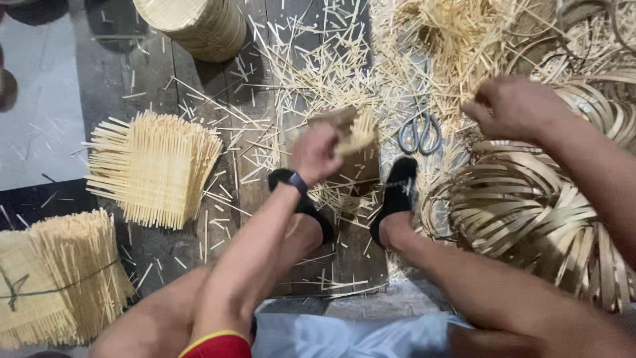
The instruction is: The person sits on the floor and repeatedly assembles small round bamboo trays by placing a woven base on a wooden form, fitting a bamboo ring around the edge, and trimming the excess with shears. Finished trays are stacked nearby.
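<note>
My left hand [314, 151] is closed around a small bunch of short bamboo sticks [358, 136], held above a wooden board [344, 258] between my two feet in black socks [396, 192]. My right hand [513, 106] reaches to the right into a loose heap of bamboo sticks [457, 33], fingers curled in the heap; whether it holds any sticks is hidden. A dark band [297, 181] is on my left wrist.
Scissors [419, 132] lie beyond my right foot. Coiled bamboo strip rings [530, 205] pile up at right. A fanned stack of cut sticks [156, 166] and a tied bundle [59, 278] lie at left. A woven basket stack [199, 23] stands at top.
</note>
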